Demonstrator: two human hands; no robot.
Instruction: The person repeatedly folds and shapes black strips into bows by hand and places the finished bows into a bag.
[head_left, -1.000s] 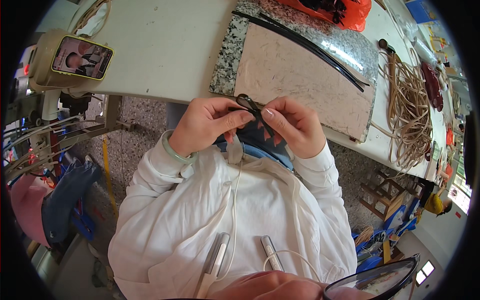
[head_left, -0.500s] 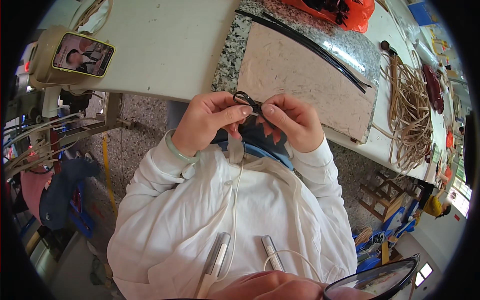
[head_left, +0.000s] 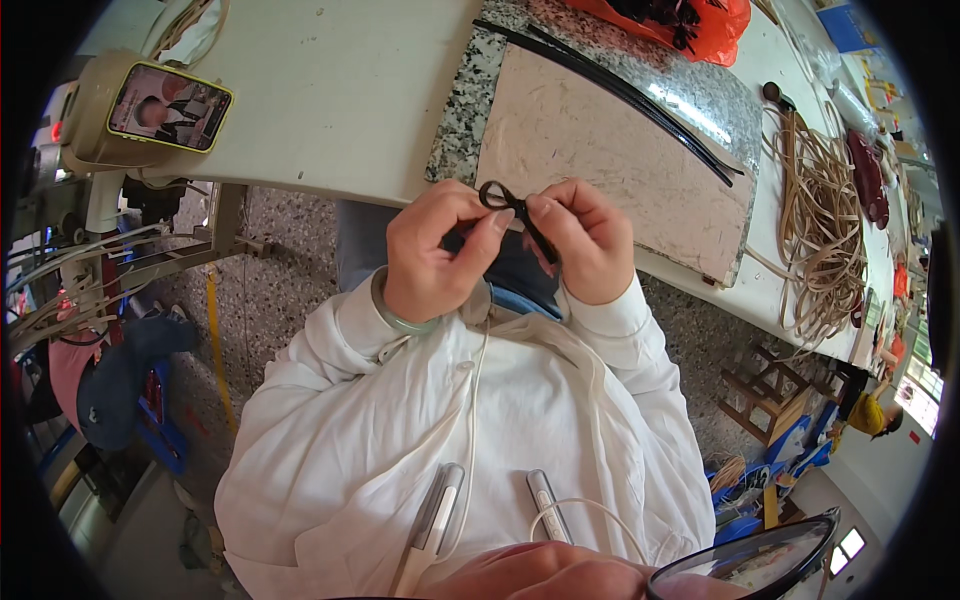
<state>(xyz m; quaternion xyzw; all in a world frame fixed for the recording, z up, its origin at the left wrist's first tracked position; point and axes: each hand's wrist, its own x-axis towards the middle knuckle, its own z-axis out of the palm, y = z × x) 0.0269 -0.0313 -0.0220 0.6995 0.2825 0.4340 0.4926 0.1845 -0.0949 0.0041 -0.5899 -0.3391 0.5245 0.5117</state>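
And there it was: a slim black strip (head_left: pixel 522 213), held up between the fingertips of your left hand (head_left: pixel 437 252) and your right hand (head_left: pixel 594 246)! Its far left part curled into a small open loop, while a straight tail slanted nearer and rightward, dangling beside your right fingers.

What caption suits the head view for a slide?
Left fingers and right fingers hold a looped black strip near a speckled slab.
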